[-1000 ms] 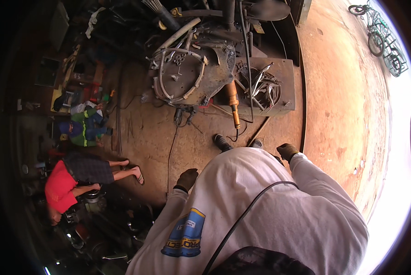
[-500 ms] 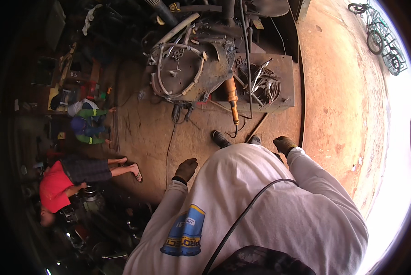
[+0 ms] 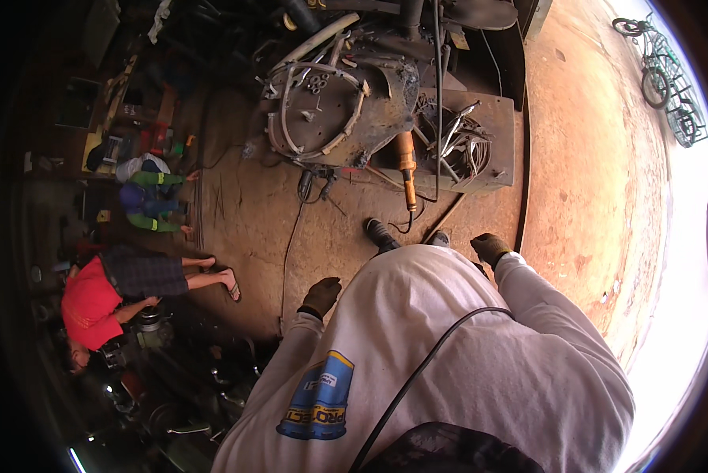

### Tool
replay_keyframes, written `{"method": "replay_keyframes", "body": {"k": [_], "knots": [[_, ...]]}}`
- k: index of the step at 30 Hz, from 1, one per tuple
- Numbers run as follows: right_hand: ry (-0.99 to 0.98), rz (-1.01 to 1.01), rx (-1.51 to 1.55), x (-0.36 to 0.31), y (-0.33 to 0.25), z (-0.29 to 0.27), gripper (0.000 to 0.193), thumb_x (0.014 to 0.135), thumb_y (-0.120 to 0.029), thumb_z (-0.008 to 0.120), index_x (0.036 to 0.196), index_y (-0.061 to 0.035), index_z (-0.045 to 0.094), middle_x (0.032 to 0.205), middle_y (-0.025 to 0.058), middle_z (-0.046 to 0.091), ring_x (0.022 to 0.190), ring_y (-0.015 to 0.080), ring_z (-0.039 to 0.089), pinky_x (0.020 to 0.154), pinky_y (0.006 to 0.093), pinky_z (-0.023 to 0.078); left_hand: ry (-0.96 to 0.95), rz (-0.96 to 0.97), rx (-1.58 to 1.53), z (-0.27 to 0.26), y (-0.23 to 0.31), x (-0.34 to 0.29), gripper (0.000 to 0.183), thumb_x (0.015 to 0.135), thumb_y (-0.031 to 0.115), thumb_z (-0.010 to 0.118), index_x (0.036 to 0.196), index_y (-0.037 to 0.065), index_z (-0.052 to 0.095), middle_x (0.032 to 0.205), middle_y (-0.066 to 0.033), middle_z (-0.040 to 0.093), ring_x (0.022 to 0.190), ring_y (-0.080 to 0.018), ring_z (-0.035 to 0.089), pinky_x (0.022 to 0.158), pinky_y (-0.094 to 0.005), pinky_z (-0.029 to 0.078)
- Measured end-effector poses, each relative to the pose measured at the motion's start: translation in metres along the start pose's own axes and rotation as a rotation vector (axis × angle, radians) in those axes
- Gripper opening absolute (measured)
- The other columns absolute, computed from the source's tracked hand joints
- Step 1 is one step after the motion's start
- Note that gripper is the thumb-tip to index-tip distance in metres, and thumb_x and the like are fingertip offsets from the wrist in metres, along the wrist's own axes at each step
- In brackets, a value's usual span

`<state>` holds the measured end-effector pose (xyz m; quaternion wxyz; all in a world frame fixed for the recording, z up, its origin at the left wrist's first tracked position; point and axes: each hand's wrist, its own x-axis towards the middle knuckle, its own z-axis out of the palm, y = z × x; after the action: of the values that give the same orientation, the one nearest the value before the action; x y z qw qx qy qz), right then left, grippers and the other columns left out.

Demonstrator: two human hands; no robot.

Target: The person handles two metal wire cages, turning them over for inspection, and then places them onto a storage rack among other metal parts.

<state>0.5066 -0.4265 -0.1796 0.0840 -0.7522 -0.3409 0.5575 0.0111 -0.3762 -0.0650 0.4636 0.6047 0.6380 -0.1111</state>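
My left hand (image 3: 321,296), in a dark brown work glove, hangs beside my body above the concrete floor. Its fingers are curled in, and nothing shows in them. On the other side my right hand (image 3: 489,249), gloved the same way, is also closed with no object visible. Neither touches the metal workbench (image 3: 346,158) in front of me. On the bench lie a ring-shaped metal frame (image 3: 281,118) and several nuts (image 3: 317,83). An orange power grinder (image 3: 407,169) hangs at the bench's near edge, its cord dropping toward my boots (image 3: 381,235).
A metal box (image 3: 500,150) bears coiled cable (image 3: 470,154) and clamps. A thin cord (image 3: 292,252) crosses the floor. At left, a person in red (image 3: 93,303) bends over machinery, and another in green sleeves (image 3: 150,201) works low. A cargo tricycle (image 3: 669,87) stands outside, far right.
The bench, grinder and tricycle have shifted slightly rightward in the view as it turned. The person in red appears a little higher in the picture. Both my hands keep their places and closed shape.
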Motion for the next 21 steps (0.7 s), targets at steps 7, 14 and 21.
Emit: {"method": "replay_keyframes", "body": {"k": [7,14,21], "knots": [[-0.013,-0.009,-0.010,-0.002,-0.017,-0.003,0.040,0.088,-0.039,0.059,0.098,-0.0017,0.072,0.070,0.0114,0.067,0.062,0.0216,0.065,0.064,0.0386,0.051,0.014,-0.015,-0.020,0.001,-0.006,0.009,0.050,0.091,0.035,0.054,0.130,0.006,0.063,0.131,-0.0156,0.064,0.111,-0.0284,0.066,0.100,-0.0357,0.048],[-0.015,0.044,0.003,-0.006,-0.016,-0.005,0.038,0.090,-0.033,0.062,0.102,0.0022,0.072,0.080,0.0128,0.071,0.066,0.0225,0.066,0.065,0.0381,0.052,-0.007,-0.034,-0.006,-0.008,0.011,0.008,0.051,0.090,0.036,0.054,0.131,0.007,0.063,0.132,-0.0154,0.064,0.113,-0.0291,0.065,0.101,-0.0362,0.048],[-0.013,0.064,0.002,-0.005,-0.012,-0.004,0.036,0.090,-0.032,0.063,0.099,0.0019,0.071,0.078,0.0119,0.070,0.064,0.0218,0.066,0.063,0.0377,0.052,-0.011,-0.013,0.017,-0.008,0.005,0.013,0.050,0.090,0.036,0.055,0.131,0.007,0.063,0.133,-0.0158,0.063,0.119,-0.0305,0.062,0.103,-0.0361,0.046]]}}
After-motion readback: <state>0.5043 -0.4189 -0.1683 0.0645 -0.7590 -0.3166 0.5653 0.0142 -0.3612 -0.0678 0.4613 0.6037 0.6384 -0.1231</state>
